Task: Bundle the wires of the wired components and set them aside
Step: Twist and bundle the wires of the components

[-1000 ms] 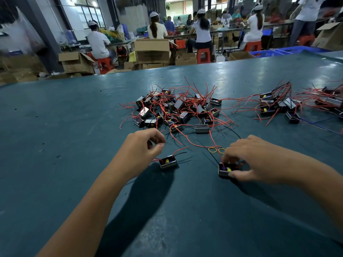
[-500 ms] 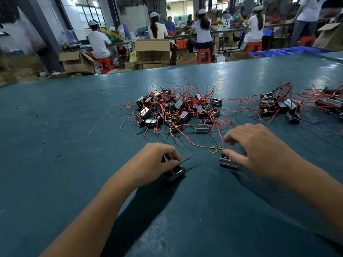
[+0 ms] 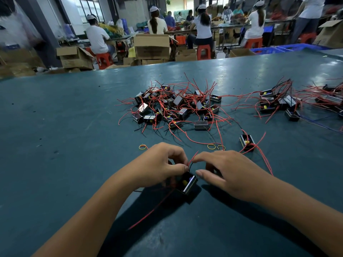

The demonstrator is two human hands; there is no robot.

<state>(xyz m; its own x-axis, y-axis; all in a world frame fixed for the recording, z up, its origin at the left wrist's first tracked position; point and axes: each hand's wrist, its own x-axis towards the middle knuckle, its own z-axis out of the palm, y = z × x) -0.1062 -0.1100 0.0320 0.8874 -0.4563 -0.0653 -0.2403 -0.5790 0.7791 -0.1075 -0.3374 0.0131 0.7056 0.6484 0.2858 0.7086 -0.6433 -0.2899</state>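
Near the front edge of the green tabletop (image 3: 55, 127), both hands are working over one small black component (image 3: 187, 184), a boxy part with a yellow piece showing inside, which is sitting on the tabletop between them. The left hand (image 3: 159, 166) is bending over the component's left side, its thumb and forefinger pinching the red and black wires (image 3: 192, 159) where they rise from the box. The right hand (image 3: 228, 173) is reaching in from the right with its forefinger touching those same wires near their tips; its thumb is held apart from that finger and closed on nothing, so these fingers are reading as loose rather than clamped. A longer red lead (image 3: 148, 214) is trailing from under the component toward the near left. The step in hand seems to be gathering this one component's wires together before tying. The next move probably calls for drawing the trailing lead up with the others, then fetching a rubber band (image 3: 143, 147), lying just beyond the left hand, or one of the bands (image 3: 212, 146) beyond the right hand. Farther off, the main tangled pile (image 3: 176, 106) is waiting unbundled, a single component (image 3: 246, 141) is lying to its near right, and a smaller cluster (image 3: 278, 104) is sitting at far right.
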